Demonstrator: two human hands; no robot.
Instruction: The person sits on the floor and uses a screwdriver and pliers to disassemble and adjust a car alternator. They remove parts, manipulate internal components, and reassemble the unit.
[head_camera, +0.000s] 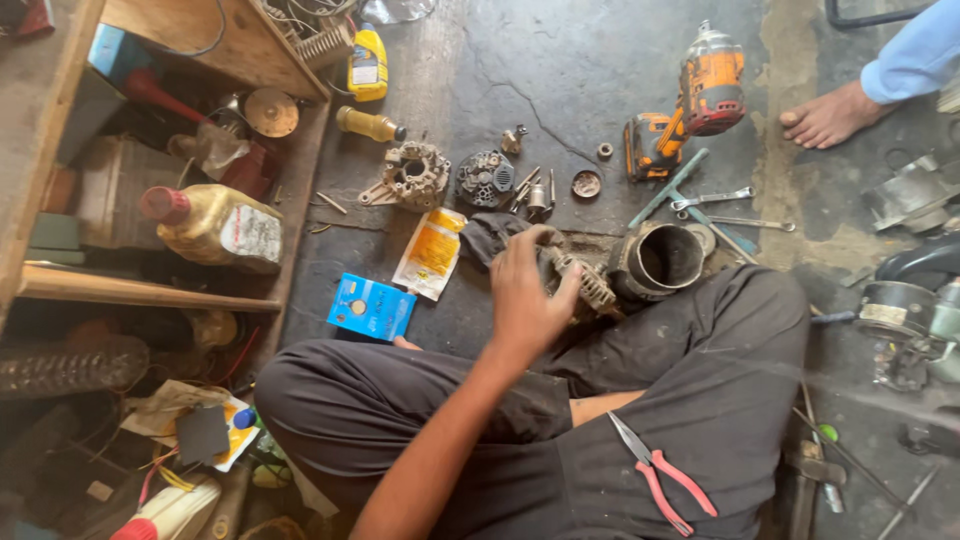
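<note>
The left hand (525, 295) grasps a dirty, grey alternator rotor (585, 280) with ribbed metal claws, a round housing (657, 262) just beyond it.

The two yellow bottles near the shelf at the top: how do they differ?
The bigger yellow bottle stands against the wooden shelf and carries a label; the small yellow bottle lies on its side on the floor, plain. The bigger one is squarish and flat, the small one round and slim. Both are yellow plastic and out of reach of the hands.
</note>
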